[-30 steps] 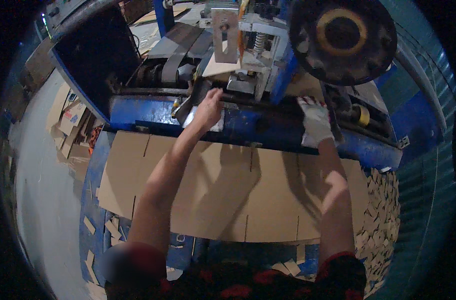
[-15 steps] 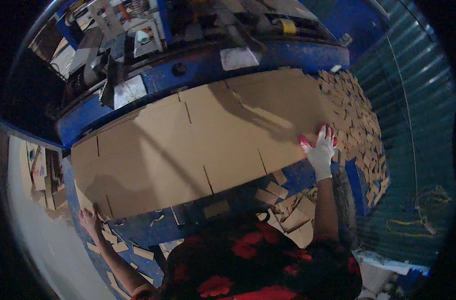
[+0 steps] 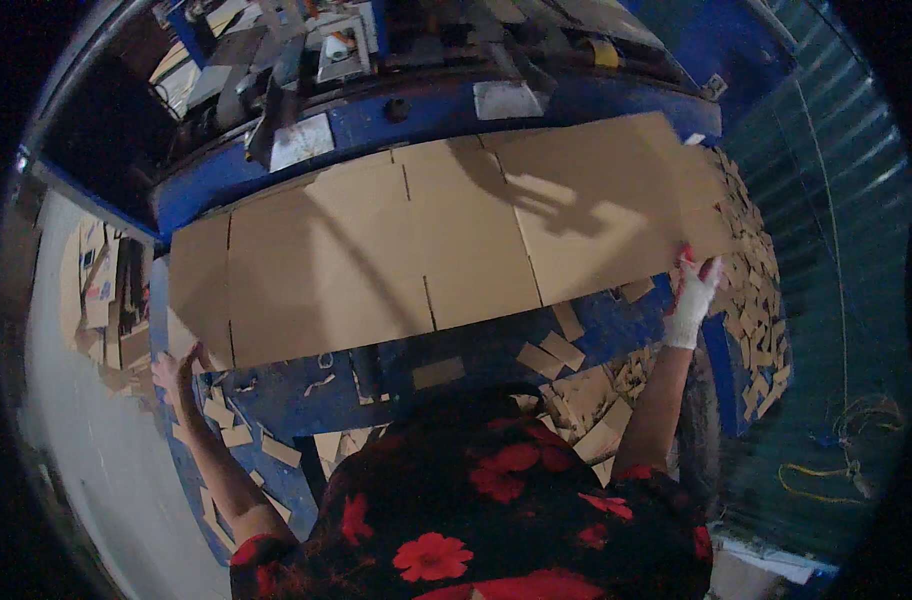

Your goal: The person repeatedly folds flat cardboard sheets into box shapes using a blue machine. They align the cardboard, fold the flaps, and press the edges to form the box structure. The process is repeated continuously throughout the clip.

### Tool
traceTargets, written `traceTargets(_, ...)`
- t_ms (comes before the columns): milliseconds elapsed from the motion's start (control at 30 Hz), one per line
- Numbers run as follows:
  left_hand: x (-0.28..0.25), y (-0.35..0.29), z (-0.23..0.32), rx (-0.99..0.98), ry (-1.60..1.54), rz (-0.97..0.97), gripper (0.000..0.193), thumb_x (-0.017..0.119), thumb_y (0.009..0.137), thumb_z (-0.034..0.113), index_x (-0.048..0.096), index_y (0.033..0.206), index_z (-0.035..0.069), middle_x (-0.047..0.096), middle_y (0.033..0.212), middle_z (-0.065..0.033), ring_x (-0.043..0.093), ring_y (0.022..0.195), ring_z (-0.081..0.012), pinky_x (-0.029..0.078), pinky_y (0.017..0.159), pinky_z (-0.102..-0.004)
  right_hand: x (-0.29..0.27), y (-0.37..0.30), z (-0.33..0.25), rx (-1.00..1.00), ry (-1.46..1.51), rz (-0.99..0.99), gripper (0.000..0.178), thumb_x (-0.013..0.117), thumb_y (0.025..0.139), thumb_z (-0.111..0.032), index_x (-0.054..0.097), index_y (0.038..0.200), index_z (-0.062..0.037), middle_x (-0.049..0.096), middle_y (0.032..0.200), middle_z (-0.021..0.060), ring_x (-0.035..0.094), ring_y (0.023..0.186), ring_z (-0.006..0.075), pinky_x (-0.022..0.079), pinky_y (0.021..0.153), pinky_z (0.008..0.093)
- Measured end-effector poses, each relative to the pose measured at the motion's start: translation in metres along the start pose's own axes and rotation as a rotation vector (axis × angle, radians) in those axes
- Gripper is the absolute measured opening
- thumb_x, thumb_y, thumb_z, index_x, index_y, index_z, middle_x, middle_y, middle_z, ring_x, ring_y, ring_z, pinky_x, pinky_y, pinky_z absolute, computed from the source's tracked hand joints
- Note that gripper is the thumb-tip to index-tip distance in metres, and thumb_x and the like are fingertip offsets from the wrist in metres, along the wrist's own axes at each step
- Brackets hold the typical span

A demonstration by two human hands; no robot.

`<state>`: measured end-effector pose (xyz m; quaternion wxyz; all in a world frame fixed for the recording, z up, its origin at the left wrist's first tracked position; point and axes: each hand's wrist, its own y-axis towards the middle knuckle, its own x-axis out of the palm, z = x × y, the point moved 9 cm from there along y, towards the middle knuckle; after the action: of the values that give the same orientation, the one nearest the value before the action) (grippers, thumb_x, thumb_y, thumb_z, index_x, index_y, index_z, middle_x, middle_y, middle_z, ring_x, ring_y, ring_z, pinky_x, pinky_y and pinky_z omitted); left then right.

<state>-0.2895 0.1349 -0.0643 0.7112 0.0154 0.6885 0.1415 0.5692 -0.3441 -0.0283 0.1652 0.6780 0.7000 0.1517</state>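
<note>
A long, flat brown cardboard sheet [image 3: 376, 260] with several slots cut into its long edges stretches across in front of me. My left hand [image 3: 179, 374], bare, pinches its near left corner, with the thumb on top. At the near right corner my right hand [image 3: 693, 295] is closed on the edge; it wears a white glove with red fingertips. The fingers under the sheet are hidden on both sides. The sheet's far edge lies along a blue machine beam [image 3: 436, 110], and its near edge is over a blue table [image 3: 396, 385].
Cardboard scraps [image 3: 746, 290] are heaped at the right, with more offcuts [image 3: 551, 355] on the table and below it. Metal plates [image 3: 301, 143] jut from the machine. A green corrugated wall [image 3: 826, 220] stands at the right. Stacked cardboard [image 3: 106, 290] lies on the left floor.
My right hand has gone from lying spread on the near edge to gripping the right corner. The sheet's near edge and both hands have shifted away from me, while the view has turned slightly.
</note>
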Motion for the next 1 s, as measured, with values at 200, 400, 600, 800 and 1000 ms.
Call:
traceTargets(200,-0.069,-0.018,0.046,0.191,-1.227,0.077,0.042,0.071,0.082,0.032,0.061,0.107,0.001,0.061,0.098,-0.0102,0.06,0.087,-0.0202,0.049,0.077,-0.0346,0.123,-0.121,-0.081,0.329,0.316,-0.633,0.059,0.074,0.08,-0.012,0.045,0.131,-0.0037,0.056,0.122,0.0107,0.053,0.112,0.0208,0.045,0.096,0.0368)
traceTargets(400,-0.011,-0.085,0.098,0.076,-1.512,-0.301,0.033,0.065,0.083,0.006,0.061,0.116,0.004,0.067,0.102,-0.0072,0.062,0.09,-0.017,0.049,0.079,-0.0318,0.208,-0.257,-0.16,-0.998,-0.519,-1.243,0.071,0.079,0.066,-0.032,0.051,0.129,-0.0133,0.049,0.128,0.0158,0.042,0.126,0.0383,0.029,0.105,0.0598)
traceTargets(600,-0.056,-0.11,0.153,0.348,-0.908,-0.015,0.039,0.06,0.084,0.004,0.058,0.123,0.003,0.064,0.115,-0.016,0.063,0.102,-0.0258,0.048,0.087,-0.0346,0.209,-0.254,-0.179,-1.15,-0.564,-1.253,0.048,0.06,0.072,-0.011,0.059,0.119,-0.0124,0.056,0.121,0.0151,0.047,0.12,0.0404,0.033,0.099,0.0566)
traceTargets(800,-0.112,-0.135,0.256,0.823,-0.688,0.162,0.07,0.071,0.064,-0.006,0.053,0.13,0.007,0.058,0.126,-0.0177,0.056,0.118,-0.033,0.046,0.096,-0.0392,0.189,-0.196,-0.166,-1.174,-0.603,-1.079,0.044,0.055,0.075,-0.008,0.061,0.119,-0.0149,0.055,0.118,0.0132,0.05,0.115,0.0383,0.038,0.097,0.0566)
traceTargets(1000,-0.091,-0.093,0.337,0.914,-0.794,0.212,0.066,0.071,0.068,-0.005,0.051,0.131,0.004,0.052,0.133,-0.0188,0.05,0.124,-0.0348,0.044,0.1,-0.0401,0.255,-0.15,-0.128,-1.299,-0.66,-0.872,0.046,0.056,0.078,-0.01,0.06,0.122,-0.0237,0.056,0.118,0.0096,0.052,0.112,0.0338,0.043,0.092,0.0511)
